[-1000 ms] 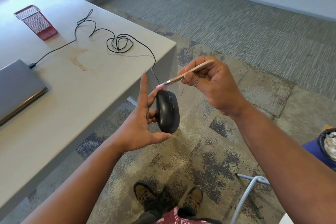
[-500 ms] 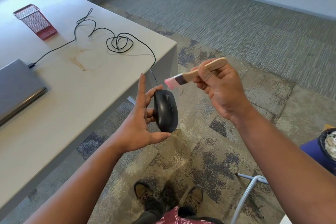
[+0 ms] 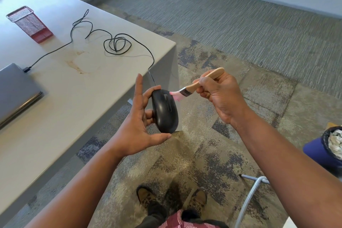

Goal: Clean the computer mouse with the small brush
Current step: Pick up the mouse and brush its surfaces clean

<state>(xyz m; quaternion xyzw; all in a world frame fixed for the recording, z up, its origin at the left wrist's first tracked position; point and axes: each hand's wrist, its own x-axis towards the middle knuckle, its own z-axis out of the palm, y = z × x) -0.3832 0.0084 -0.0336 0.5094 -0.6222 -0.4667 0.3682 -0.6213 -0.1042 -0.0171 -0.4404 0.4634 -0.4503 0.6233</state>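
Observation:
A black wired computer mouse (image 3: pixel 164 111) is held upright in the air beside the table's corner, gripped by my left hand (image 3: pixel 137 122) between thumb and fingers, forefinger pointing up. My right hand (image 3: pixel 220 94) grips the wooden handle of a small brush (image 3: pixel 196 86). Its pink bristles touch the upper right of the mouse. The mouse's black cable (image 3: pixel 114 44) runs up over the table edge and lies in loops on the table.
The grey table (image 3: pixel 74 98) on the left carries a shut laptop (image 3: pixel 16 90) and a red mesh holder (image 3: pixel 29 24). Patterned carpet lies below. A blue bin with a black liner (image 3: pixel 327 146) and a metal chair leg (image 3: pixel 249 194) stand at right.
My right hand lifted the brush off the mouse's top, turned it, then brought the bristles back down onto the mouse's upper right side. My left hand kept the mouse nearly still.

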